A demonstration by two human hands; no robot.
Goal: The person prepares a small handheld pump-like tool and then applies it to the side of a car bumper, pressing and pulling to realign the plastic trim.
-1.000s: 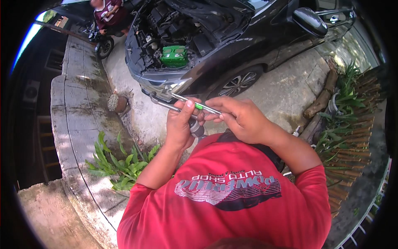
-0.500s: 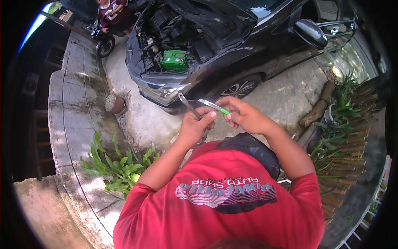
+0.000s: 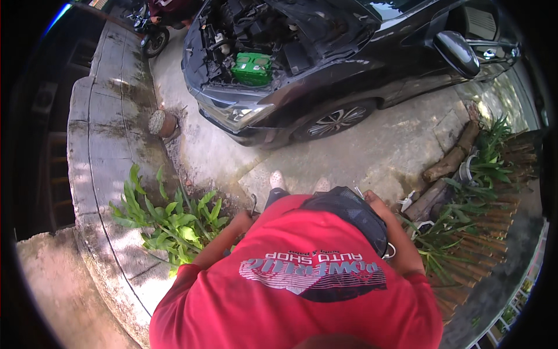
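My left hand (image 3: 240, 221) hangs low beside my left hip, closed around a wrench. Only the curved end of the wrench (image 3: 254, 201) shows above the fingers; the rest is hidden. On the other side, my right hand (image 3: 375, 201) is down by my right hip, next to a black mesh bag (image 3: 343, 203) at my waist. Its fingers are closed on a slim silver-and-green tool (image 3: 358, 190), whose thin tip sticks out toward the car. A dark car (image 3: 349, 75) stands ahead, its engine bay exposed, with a green battery (image 3: 251, 69) near the front corner.
A low concrete wall (image 3: 107, 128) runs along the left, beside a leafy plant (image 3: 174, 218) and a round concrete block (image 3: 163, 123). Logs (image 3: 456, 151), plants and bamboo edging (image 3: 471, 250) line the right. Far left, a person (image 3: 168, 7) is by a motorcycle (image 3: 154, 41).
Both hands have dropped from in front of my chest and moved apart to my sides, each still with its tool. The car appears slightly higher and further right.
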